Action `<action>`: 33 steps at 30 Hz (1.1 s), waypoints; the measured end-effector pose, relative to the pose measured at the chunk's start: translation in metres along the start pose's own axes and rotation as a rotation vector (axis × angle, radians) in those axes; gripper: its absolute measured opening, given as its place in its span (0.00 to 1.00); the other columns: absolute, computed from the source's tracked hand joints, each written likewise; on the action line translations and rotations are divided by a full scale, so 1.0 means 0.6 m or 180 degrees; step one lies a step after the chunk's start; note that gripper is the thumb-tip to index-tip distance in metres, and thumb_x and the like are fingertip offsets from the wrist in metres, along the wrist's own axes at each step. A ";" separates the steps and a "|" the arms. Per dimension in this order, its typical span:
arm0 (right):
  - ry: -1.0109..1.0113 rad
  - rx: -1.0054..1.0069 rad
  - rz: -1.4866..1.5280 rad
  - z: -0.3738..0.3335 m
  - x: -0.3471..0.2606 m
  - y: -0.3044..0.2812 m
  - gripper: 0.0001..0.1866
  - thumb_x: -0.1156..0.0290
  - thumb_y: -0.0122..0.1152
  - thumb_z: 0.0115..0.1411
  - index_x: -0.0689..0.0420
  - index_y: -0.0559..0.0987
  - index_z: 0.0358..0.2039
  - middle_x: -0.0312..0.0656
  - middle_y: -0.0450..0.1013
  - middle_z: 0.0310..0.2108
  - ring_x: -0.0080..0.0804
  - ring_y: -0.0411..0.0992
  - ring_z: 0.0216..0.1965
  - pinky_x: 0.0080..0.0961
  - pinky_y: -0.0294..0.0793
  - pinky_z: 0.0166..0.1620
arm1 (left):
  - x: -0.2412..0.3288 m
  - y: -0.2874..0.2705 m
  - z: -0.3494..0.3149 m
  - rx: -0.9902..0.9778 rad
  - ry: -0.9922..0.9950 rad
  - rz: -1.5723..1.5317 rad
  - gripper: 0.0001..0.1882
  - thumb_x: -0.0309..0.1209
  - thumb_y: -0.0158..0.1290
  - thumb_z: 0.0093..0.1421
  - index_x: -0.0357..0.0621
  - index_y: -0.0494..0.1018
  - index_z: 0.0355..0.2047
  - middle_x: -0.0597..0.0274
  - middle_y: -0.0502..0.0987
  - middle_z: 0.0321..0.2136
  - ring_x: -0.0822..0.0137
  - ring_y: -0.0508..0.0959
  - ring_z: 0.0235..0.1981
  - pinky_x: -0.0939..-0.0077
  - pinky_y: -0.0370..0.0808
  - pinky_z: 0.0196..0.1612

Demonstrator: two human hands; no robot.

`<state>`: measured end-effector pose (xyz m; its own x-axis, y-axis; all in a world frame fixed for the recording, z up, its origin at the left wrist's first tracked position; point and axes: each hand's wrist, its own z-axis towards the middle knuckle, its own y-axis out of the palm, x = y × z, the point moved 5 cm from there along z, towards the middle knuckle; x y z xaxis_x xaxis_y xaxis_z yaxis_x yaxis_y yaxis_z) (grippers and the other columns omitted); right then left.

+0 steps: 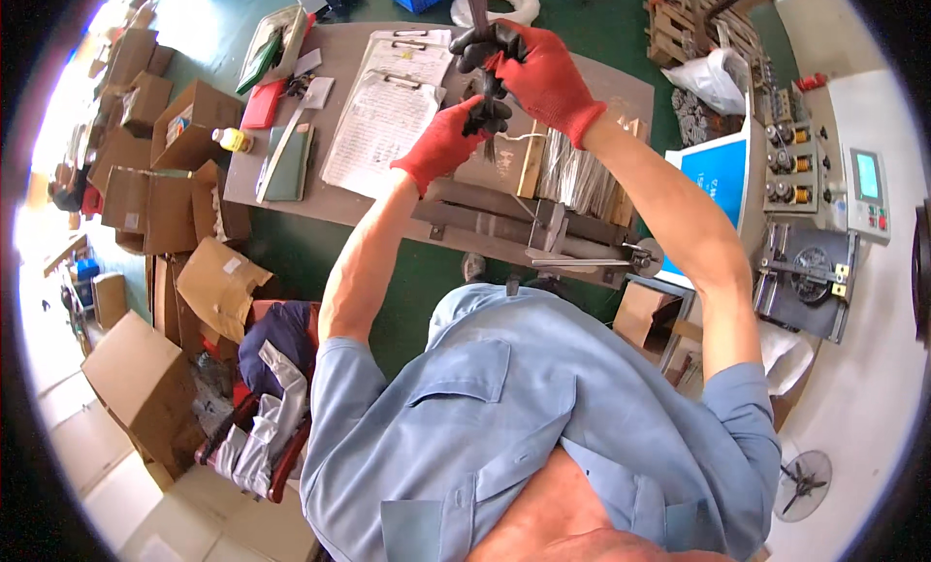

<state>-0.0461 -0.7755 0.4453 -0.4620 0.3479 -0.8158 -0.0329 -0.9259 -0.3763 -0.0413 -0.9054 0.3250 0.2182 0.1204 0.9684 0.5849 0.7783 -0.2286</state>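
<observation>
Both my hands wear red gloves with black fingers and are raised over the far part of the worktable (315, 205). A dark bundle of thin strands (476, 1) runs upright through them. My right hand (543, 75) is closed around it higher up. Just below, my left hand (448, 139) grips the bundle's lower part, and loose strand ends hang under the fingers. Beneath my left hand lies a clipboard with a written sheet (378, 130); another clipboard (417, 58) is behind it. Thin silvery rods or wires (579, 179) lie between wooden strips, nearer me.
On the table's left are a green notebook (299, 166), a yellow bottle (233, 139) and a red box (261, 106). Cardboard boxes (136, 368) crowd the floor at left. A machine with coils (793, 160) and a control box with a screen (868, 189) stand at right.
</observation>
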 end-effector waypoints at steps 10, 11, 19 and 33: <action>0.0391 0.0540 -0.0497 -0.055 0.038 -0.036 0.13 0.72 0.62 0.56 0.57 0.78 0.43 0.42 0.79 0.32 0.27 0.76 0.31 0.25 0.73 0.39 | -0.152 0.042 0.064 0.0361 0.0076 0.1024 0.21 0.23 0.58 0.52 0.38 0.74 0.48 0.45 0.79 0.38 0.56 0.81 0.40 0.68 0.75 0.43; 0.0465 0.0585 -0.0488 -0.061 0.043 -0.036 0.14 0.71 0.63 0.56 0.57 0.78 0.43 0.42 0.79 0.32 0.28 0.76 0.31 0.26 0.73 0.38 | -0.165 0.049 0.062 0.0406 0.0127 0.0829 0.21 0.23 0.58 0.51 0.39 0.74 0.48 0.46 0.79 0.38 0.51 0.80 0.41 0.67 0.75 0.43; 0.0799 0.0816 -0.0497 -0.122 0.088 -0.002 0.15 0.71 0.65 0.53 0.56 0.77 0.42 0.44 0.79 0.29 0.32 0.77 0.28 0.28 0.74 0.35 | -0.282 0.085 0.031 0.0479 -0.0484 0.0903 0.18 0.25 0.55 0.54 0.44 0.74 0.47 0.46 0.78 0.36 0.48 0.79 0.38 0.66 0.75 0.40; 0.0448 0.0904 -0.0543 -0.138 0.031 0.013 0.25 0.75 0.60 0.52 0.53 0.71 0.53 0.51 0.74 0.41 0.53 0.73 0.43 0.40 0.74 0.44 | -0.332 0.082 0.020 0.0780 -0.0271 0.0773 0.13 0.26 0.52 0.59 0.37 0.75 0.45 0.48 0.78 0.44 0.53 0.78 0.45 0.67 0.74 0.50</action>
<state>0.0187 -0.7641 0.3909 -0.3028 0.4995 -0.8117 -0.3532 -0.8498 -0.3912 -0.0651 -0.8836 0.1218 0.2559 0.3629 0.8960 0.3169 0.8441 -0.4325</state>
